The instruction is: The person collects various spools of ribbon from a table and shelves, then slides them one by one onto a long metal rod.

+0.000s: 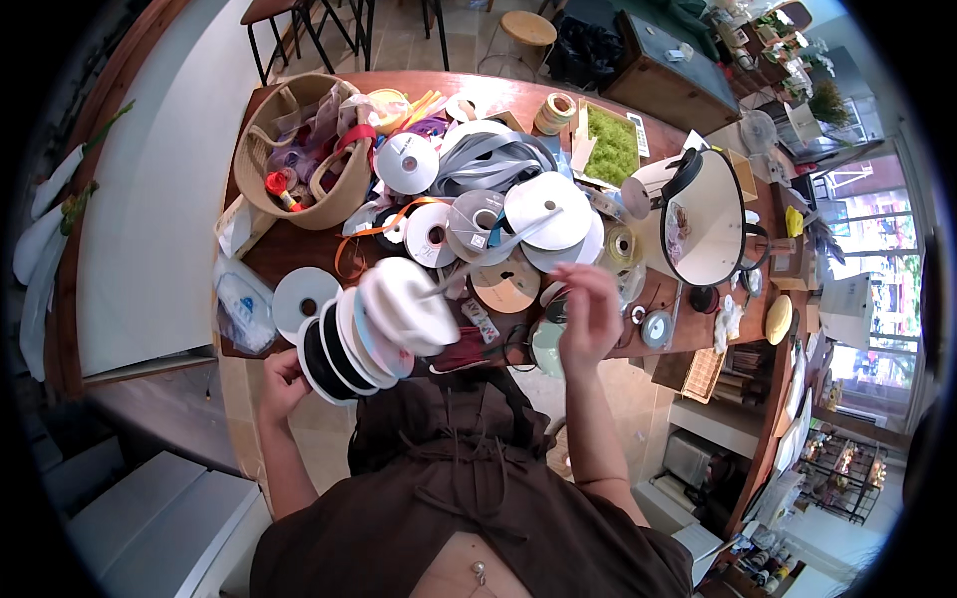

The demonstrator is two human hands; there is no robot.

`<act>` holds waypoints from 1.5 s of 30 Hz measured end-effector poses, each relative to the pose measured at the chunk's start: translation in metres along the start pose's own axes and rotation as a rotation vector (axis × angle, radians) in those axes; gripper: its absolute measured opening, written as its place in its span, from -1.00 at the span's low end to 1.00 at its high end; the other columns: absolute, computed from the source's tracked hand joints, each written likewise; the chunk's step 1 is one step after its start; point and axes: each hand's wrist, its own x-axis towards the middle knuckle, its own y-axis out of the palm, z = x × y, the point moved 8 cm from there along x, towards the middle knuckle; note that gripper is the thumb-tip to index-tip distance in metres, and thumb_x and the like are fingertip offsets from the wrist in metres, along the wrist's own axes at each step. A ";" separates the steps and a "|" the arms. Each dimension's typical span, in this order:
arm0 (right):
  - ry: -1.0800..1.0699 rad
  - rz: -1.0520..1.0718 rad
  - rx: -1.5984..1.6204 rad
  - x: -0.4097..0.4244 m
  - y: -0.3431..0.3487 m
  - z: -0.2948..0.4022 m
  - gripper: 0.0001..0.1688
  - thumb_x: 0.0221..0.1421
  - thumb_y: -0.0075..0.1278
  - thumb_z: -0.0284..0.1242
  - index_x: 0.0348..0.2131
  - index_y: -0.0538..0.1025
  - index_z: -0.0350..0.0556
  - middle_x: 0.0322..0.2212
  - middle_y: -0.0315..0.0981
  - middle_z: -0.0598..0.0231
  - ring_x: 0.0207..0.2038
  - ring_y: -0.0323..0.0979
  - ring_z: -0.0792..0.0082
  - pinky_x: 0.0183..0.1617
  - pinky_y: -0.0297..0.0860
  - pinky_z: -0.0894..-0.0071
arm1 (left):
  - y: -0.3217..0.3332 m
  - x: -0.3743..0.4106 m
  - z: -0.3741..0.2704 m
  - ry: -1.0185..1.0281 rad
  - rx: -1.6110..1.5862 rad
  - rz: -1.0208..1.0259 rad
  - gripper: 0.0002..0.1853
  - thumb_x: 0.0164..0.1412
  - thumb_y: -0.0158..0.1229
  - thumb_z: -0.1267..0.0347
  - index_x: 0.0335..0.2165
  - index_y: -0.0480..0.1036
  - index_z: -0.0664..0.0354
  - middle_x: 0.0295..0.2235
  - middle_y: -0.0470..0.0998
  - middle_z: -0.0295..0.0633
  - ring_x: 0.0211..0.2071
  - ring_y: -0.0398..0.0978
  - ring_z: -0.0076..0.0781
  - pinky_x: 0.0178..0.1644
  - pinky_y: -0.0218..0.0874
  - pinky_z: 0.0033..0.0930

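My left hand (285, 385) grips the near end of a row of ribbon spools (351, 340), some with black ribbon, strung side by side at the table's near edge. The farthest spool (407, 306) of that row is white and blurred. A pale grey ribbon (497, 253) runs from it up to the right, across a large white spool (547, 211). My right hand (591, 310) is raised to the right of the row, its fingers curled and blurred; whether it pinches anything cannot be told. Between the hands lies a tan spool (506, 284).
A woven basket (258, 179) of ribbons stands at the table's far left. Looped grey ribbon (490, 163) heaps behind the spools. To the right are a box of green moss (611, 147) and a white bucket-like container (706, 224) with black rim. A plastic bag (243, 306) lies at left.
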 end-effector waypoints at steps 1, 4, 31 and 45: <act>0.143 -0.102 0.009 0.003 -0.014 -0.014 -0.80 -0.03 0.01 -0.67 -0.30 0.44 -0.28 -0.32 0.43 0.14 -0.25 0.44 0.30 -0.12 0.34 0.40 | -0.004 -0.001 0.001 -0.001 -0.035 -0.029 -0.83 -0.01 0.08 0.56 -0.37 0.51 0.36 -0.58 0.49 -0.40 -0.61 0.32 -0.79 -0.59 0.07 -0.67; 0.171 0.475 -0.578 -0.025 0.008 -0.075 -0.49 -0.16 0.18 -0.53 -0.14 0.40 -0.23 -0.31 0.42 0.16 -0.19 0.39 0.23 -0.09 0.32 0.36 | -0.017 -0.003 0.002 0.012 -0.083 -0.173 -0.87 0.06 0.11 0.44 -0.42 0.49 0.31 -0.70 0.41 -0.42 -0.75 0.22 -0.79 -0.71 -0.05 -0.70; 0.216 -0.697 -0.186 -0.071 -0.199 -0.090 -0.80 0.20 -0.03 -0.53 -0.22 0.49 -0.34 -0.35 0.50 0.31 -0.32 0.39 0.58 -0.21 0.35 0.60 | -0.032 0.006 -0.008 0.067 -0.108 -0.208 -0.90 0.10 0.13 0.44 -0.40 0.46 0.28 -0.66 0.41 -0.43 -0.73 0.21 -0.77 -0.68 -0.06 -0.66; 0.799 -0.470 -1.139 -0.217 -0.347 -0.256 -0.47 0.05 0.05 -0.38 -0.05 0.36 -0.38 -0.31 0.39 -0.01 -0.26 0.39 0.09 -0.10 0.32 0.12 | -0.014 0.039 -0.017 0.030 -0.070 -0.026 -0.87 0.09 0.05 0.49 -0.35 0.46 0.32 -0.63 0.45 -0.37 -0.74 0.24 -0.76 -0.70 -0.04 -0.69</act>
